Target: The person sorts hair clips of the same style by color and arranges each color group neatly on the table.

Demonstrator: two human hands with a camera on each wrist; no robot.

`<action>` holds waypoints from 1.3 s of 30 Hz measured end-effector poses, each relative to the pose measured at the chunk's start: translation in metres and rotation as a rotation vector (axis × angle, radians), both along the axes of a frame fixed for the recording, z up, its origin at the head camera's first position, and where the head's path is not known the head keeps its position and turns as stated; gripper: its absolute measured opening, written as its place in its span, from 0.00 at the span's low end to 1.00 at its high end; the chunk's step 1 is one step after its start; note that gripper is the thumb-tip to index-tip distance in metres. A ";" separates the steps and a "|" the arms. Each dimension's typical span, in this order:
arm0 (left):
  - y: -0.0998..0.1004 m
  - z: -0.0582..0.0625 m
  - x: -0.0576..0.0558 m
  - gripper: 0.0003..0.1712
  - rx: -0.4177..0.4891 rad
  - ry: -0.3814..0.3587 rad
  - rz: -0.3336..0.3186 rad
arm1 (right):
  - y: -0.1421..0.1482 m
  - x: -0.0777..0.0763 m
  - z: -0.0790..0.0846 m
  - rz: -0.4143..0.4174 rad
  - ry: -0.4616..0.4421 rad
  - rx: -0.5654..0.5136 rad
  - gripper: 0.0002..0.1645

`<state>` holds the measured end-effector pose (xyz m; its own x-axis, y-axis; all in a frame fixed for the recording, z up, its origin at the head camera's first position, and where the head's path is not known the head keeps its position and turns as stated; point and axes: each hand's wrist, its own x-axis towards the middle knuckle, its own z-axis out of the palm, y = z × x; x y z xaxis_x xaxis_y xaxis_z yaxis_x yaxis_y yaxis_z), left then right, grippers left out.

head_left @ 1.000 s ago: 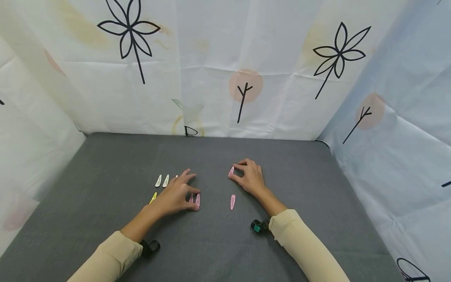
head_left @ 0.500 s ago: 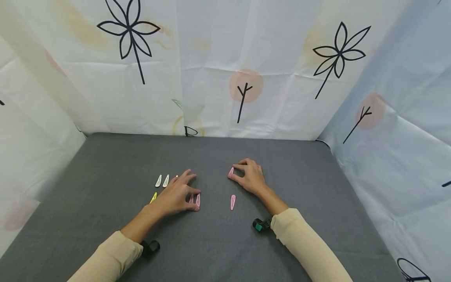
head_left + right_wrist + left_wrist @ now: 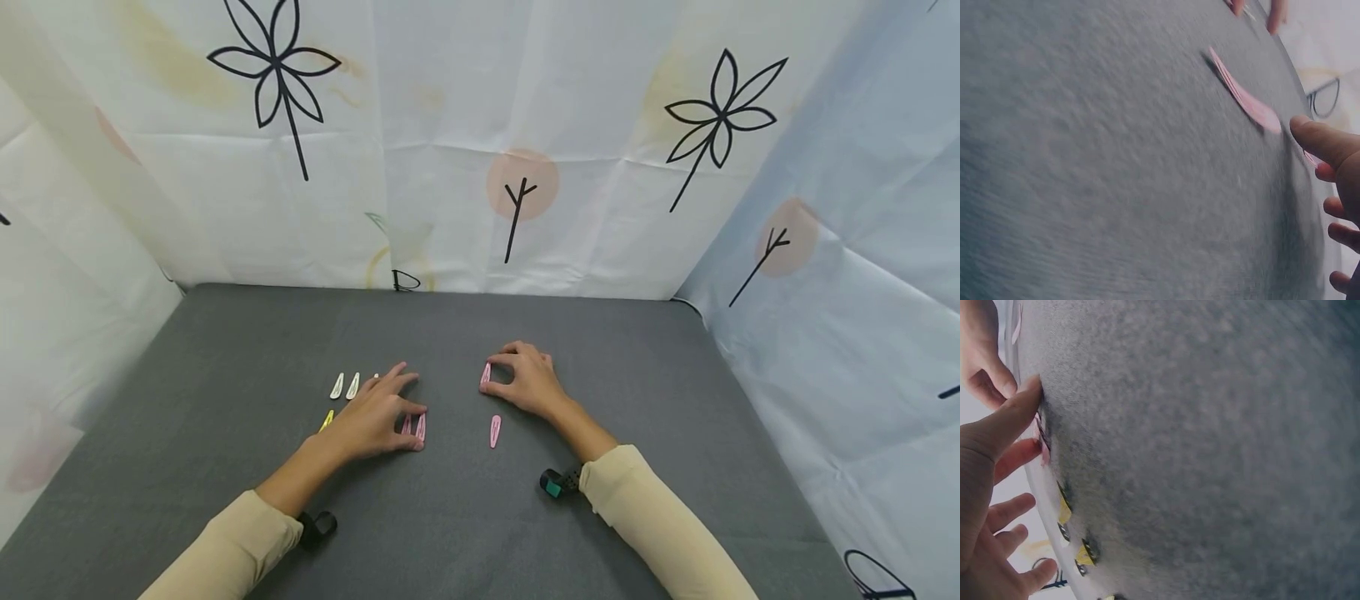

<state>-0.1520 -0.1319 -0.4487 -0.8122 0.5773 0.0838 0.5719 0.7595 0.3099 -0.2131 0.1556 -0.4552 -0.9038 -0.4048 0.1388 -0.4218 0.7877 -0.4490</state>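
My left hand [image 3: 375,417] holds a pink snap hair clip [image 3: 421,427] by its two ends, thumb at the near end and index finger at the far end. Close to its left, partly under the hand, lies another pink clip [image 3: 407,424]. Between the thumb and index finger of my right hand [image 3: 527,381] is a pink hair clip [image 3: 485,375], pinched lengthwise. Below that hand a single pink hair clip [image 3: 1247,103] rests flat on the grey cloth, untouched. The other fingers of my left hand spread out in the left wrist view.
White hair clips [image 3: 352,385] lie in a row beyond my left hand, one mostly hidden. Yellow clips [image 3: 1085,554] lie under and beside my left forearm. A grey cloth [image 3: 637,375] covers the table, with patterned white curtains [image 3: 450,225] around it.
My right hand has shifted slightly left and nearer, carrying its pink clip, which now stands more upright in the head view. My left hand has barely moved.
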 end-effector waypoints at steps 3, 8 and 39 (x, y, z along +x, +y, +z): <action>0.000 0.001 0.000 0.31 -0.009 0.012 -0.009 | -0.006 0.007 0.004 0.058 0.010 0.019 0.30; -0.001 0.000 0.000 0.31 -0.016 0.014 -0.010 | -0.019 0.025 0.007 0.158 0.043 0.022 0.31; -0.002 -0.002 0.002 0.32 0.005 -0.001 0.000 | -0.052 0.057 0.001 0.313 0.061 0.011 0.32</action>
